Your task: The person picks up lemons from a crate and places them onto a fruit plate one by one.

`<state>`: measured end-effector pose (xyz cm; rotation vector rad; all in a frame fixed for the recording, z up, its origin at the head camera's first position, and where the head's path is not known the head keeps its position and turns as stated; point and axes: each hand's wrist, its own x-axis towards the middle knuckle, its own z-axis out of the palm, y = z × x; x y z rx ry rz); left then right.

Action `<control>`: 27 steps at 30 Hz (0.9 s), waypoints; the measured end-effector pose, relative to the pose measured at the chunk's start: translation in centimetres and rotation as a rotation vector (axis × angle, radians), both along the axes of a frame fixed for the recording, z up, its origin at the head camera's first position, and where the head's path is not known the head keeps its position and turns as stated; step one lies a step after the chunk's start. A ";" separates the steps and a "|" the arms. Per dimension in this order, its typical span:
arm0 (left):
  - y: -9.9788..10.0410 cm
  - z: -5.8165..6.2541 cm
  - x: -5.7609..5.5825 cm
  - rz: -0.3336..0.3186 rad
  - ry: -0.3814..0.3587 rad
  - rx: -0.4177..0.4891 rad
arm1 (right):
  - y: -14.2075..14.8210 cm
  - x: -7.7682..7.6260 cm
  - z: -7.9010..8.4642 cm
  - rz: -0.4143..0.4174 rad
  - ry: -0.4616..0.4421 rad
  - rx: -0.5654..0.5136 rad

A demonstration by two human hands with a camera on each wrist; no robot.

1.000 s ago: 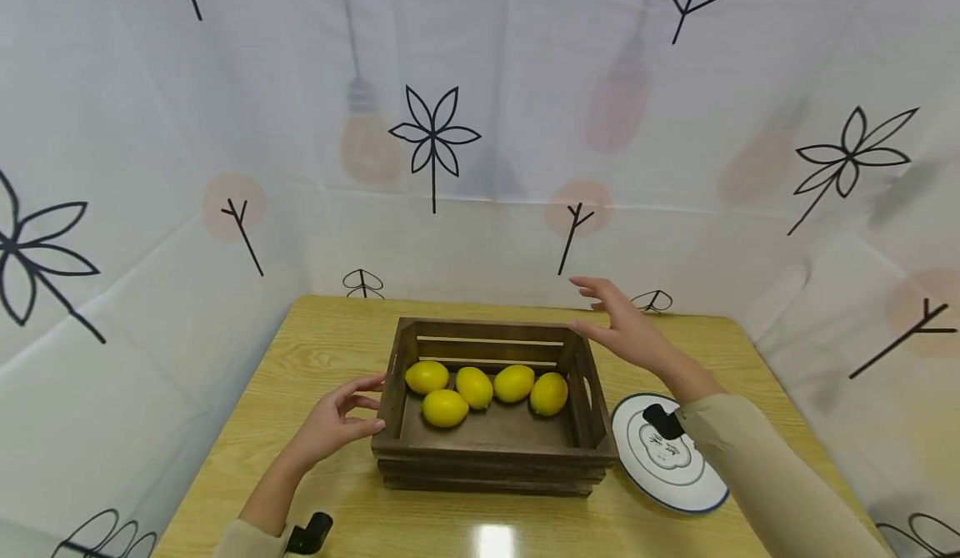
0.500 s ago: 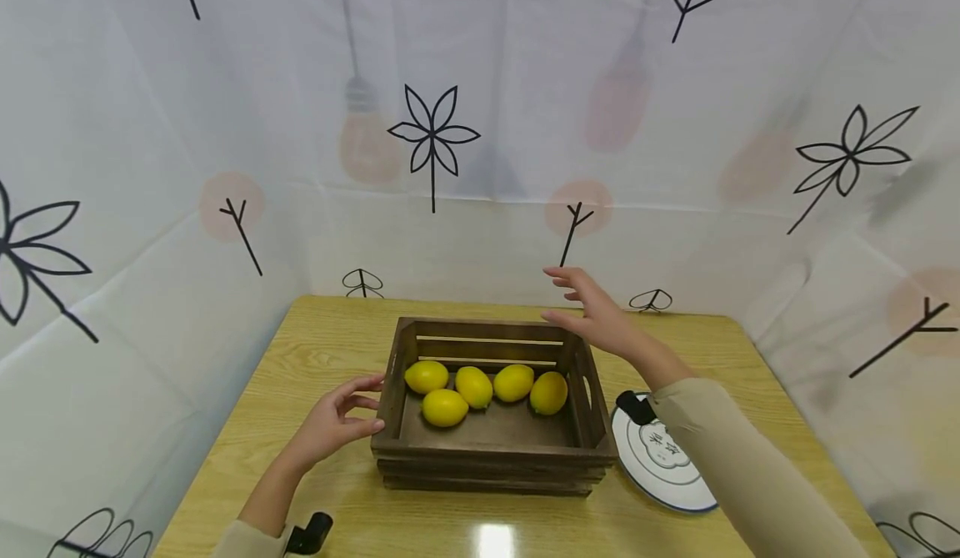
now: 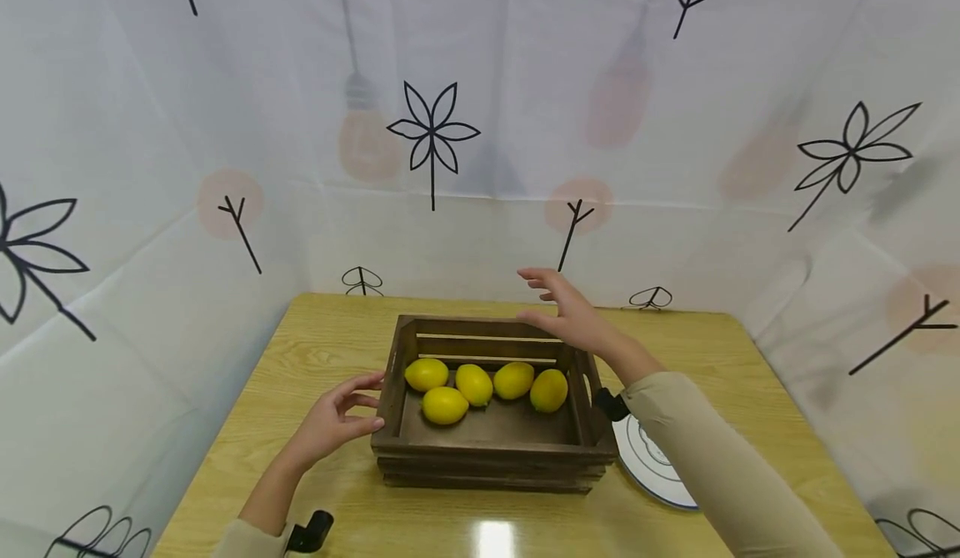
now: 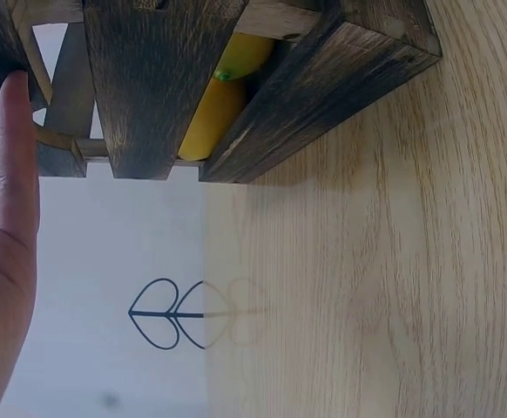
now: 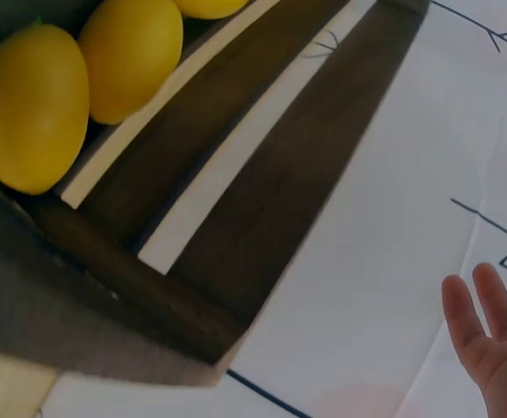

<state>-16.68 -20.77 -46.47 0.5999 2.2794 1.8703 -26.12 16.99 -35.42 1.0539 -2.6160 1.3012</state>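
A dark brown slatted wooden crate [image 3: 491,468] stands on the table with several yellow lemons [image 3: 445,406] lying on its floor. My left hand [image 3: 335,416] rests its fingertips and thumb against the crate's left side. Seen from the left wrist, a straight finger [image 4: 15,165] lies along the crate's slats [image 4: 153,87], and part of a lemon [image 4: 214,109] shows through a gap. My right hand [image 3: 573,318] hovers over the crate's back right corner, fingers spread and holding nothing. The right wrist view shows the right hand [image 5: 502,348] apart from the crate, with lemons [image 5: 31,109] inside.
A white plate [image 3: 651,468] with a blue rim lies right of the crate, partly hidden under the right sleeve [image 3: 716,449]. The wood-grain table [image 3: 300,358] ends at a patterned white cloth backdrop [image 3: 495,241]. Black cameras sit on both wrists.
My right hand has moved left, from beyond the crate's right side to over its back right corner, and its sleeve covers more of the plate. The left hand, crate and lemons stay put.
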 end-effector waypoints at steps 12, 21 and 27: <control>-0.1 0.1 0.1 0.019 -0.013 -0.011 | -2.4 -0.3 -0.9 0.023 -0.090 -0.012; -0.1 0.1 -0.2 0.015 -0.004 -0.021 | -3.5 -0.7 -2.4 0.063 -0.099 0.028; -0.1 0.1 -0.2 0.019 -0.004 -0.019 | -4.4 -1.0 -3.3 0.105 -0.136 0.072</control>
